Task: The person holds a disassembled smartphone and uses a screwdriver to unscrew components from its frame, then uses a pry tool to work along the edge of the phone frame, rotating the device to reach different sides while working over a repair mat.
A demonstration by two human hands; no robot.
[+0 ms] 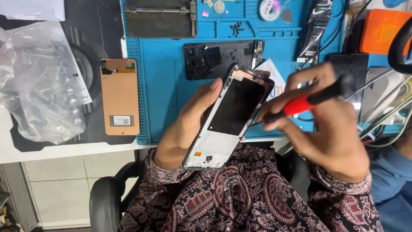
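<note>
The left hand is closed around a phone frame, fingers wrapped behind it and the thumb lying along its left edge, so the frame is held tilted, top end up and away, above the person's lap. The frame shows its open inner side: a pale metal tray with a large black rectangle in the upper half and a small orange tab near the bottom end. The right hand grips a screwdriver with a red and black handle, pinched between thumb and fingers, and its thin tip meets the right edge of the frame about midway along. Both wrists come out of dark patterned sleeves that fill the lower part of the view, with a black chair arm to the lower left. Just beyond the hands lies a blue work mat on the desk. On the mat, right behind the top of the frame, rests a black back cover with camera holes, and a white card peeks out beside it. To the left of the mat lies a copper-coloured screen panel, face down, and farther left a crumpled clear plastic bag. An orange pad sits at the top right, near a bundle of cables.
</note>
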